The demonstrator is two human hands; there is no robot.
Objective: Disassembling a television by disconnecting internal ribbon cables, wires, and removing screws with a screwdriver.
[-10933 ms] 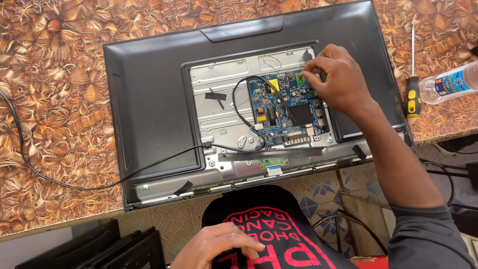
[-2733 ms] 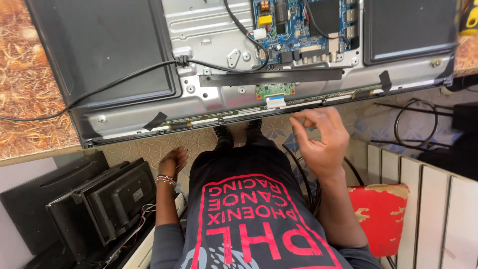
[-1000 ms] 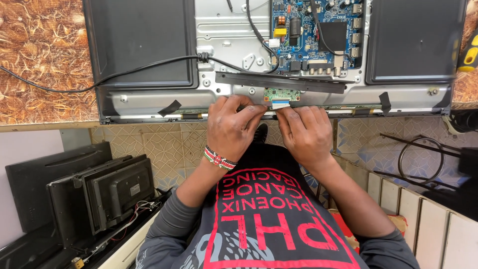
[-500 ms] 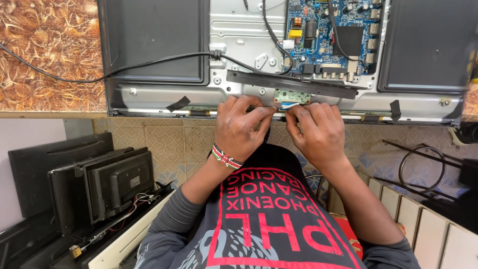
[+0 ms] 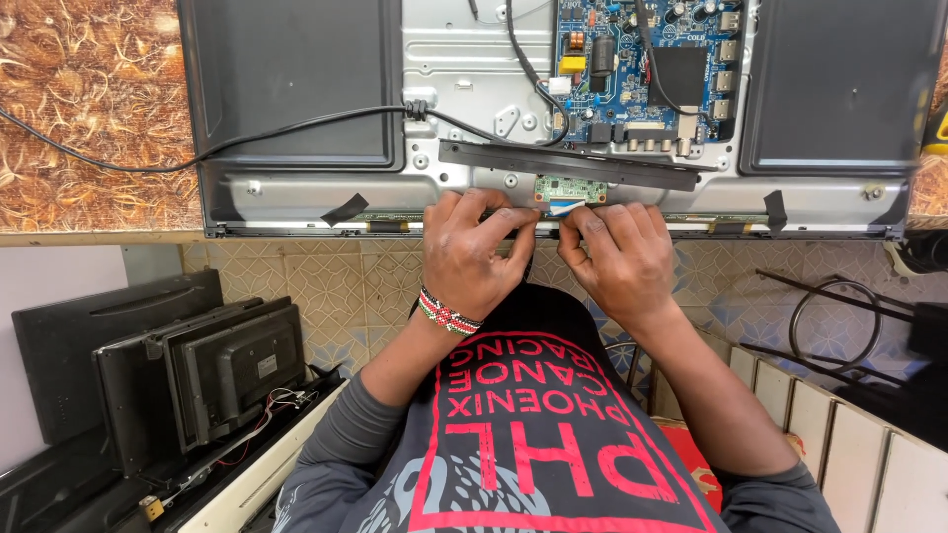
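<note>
A flat television (image 5: 286, 89) lies face down on the patterned table, its back cover off and its metal chassis (image 5: 464, 59) bare. A blue circuit board (image 5: 647, 69) sits at the upper middle, and a small green board (image 5: 570, 188) with a flat ribbon cable lies near the bottom edge. My left hand (image 5: 472, 252), with a beaded bracelet at the wrist, and my right hand (image 5: 617, 259) are side by side at that bottom edge. Their fingertips pinch at the edge strip just below the small green board. What they pinch is hidden under the fingers.
A black power cable (image 5: 178, 148) runs from the chassis leftward over the brown patterned table (image 5: 89, 109). Black monitors (image 5: 188, 375) stand stacked on the floor at the left. A black wire coil (image 5: 834, 321) and white slats (image 5: 839, 434) are at the right.
Over the earlier frames my hands came down from the circuit board to the television's bottom edge. In the last half second they stay there, the fingers pressed a little closer together.
</note>
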